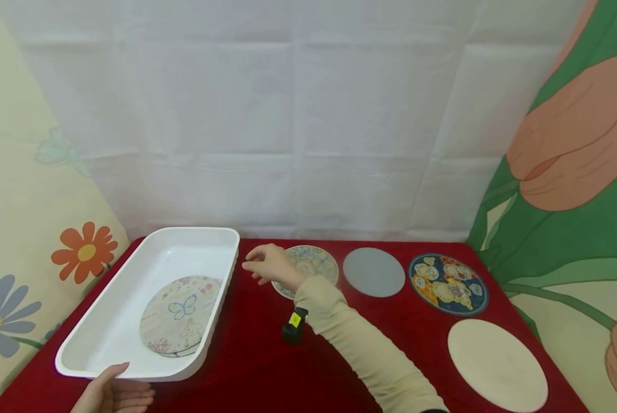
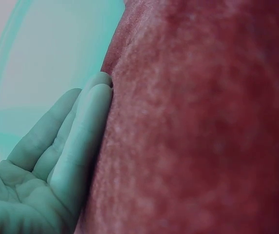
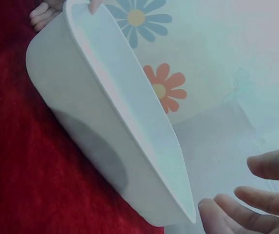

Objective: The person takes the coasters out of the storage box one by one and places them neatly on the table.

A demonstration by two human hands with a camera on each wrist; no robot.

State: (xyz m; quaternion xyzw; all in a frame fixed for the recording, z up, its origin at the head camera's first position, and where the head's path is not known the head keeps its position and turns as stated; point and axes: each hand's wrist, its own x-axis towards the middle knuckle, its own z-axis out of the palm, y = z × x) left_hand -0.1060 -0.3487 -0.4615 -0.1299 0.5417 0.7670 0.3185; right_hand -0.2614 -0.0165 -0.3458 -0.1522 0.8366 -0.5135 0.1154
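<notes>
At the near left, the white plastic tray [image 1: 148, 246] holds round decorated discs, the top one a butterfly-patterned disc [image 1: 184, 315]; another edge shows beneath it. My left hand [image 1: 114, 393] is at the tray's near rim, its thumb over the rim and its fingers outside. Those fingers [image 2: 88, 131] look nearly straight against the red cloth in the left wrist view. Between the tray and a pale patterned disc [image 1: 313, 261], my right hand [image 1: 272, 265] hovers with loosely bent fingers and nothing in it. The right wrist view shows it beside the tray's far corner.
Along the back of the red-covered table [image 1: 256, 355] lie a plain grey disc [image 1: 373, 272] and a dark blue disc with cartoon bears [image 1: 447, 285]. A larger cream oval board [image 1: 496, 364] lies at the right front. A white sheet [image 1: 287, 115] hangs behind.
</notes>
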